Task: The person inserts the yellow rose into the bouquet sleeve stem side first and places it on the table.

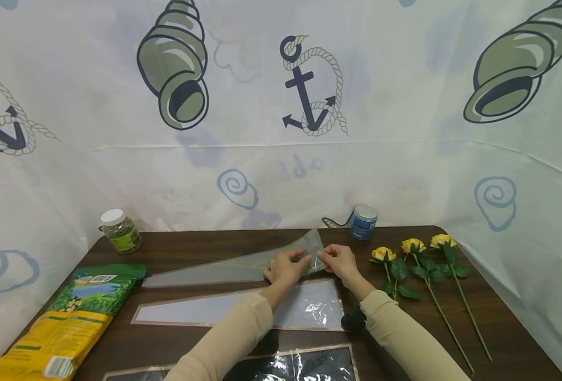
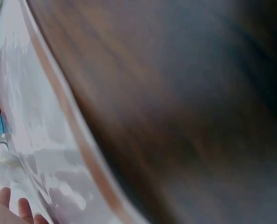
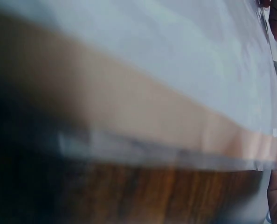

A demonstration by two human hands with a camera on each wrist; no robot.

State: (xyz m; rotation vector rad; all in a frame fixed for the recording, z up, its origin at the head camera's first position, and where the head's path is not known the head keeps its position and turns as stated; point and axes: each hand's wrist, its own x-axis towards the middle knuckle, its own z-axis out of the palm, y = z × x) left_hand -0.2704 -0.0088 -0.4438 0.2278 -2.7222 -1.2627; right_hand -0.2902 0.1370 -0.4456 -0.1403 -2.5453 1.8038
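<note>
One grey sleeve (image 1: pixel 243 263) was in work, lying toward the far side of the tabletop (image 1: pixel 205 244) with its wide right end lifted. Your right hand (image 1: pixel 340 262) pinched the film at that end; your left hand (image 1: pixel 286 269), fingers curled, seemed to grip it just to the left. You had the wide end well in hand, but whether its two layers had come apart could not be told, so I judged the work there unfinished and at an early stage.

Nearer to you, the white sleeve (image 1: pixel 305 304) lay flat, and nearer again the black sleeve (image 1: pixel 319 365), partly out of view; neither was in your grasp, and neither showed anything put into it. Three roses (image 1: pixel 413 246) lay side by side on the right, all outside the sleeves, so any handling of them looked yet to be done. The rest stood apart from your work: a jar (image 1: pixel 123 233) at the far left, a tin (image 1: pixel 364 222) at the far edge beyond your right hand, and a yellow bag (image 1: pixel 66 323) along the left side.
</note>
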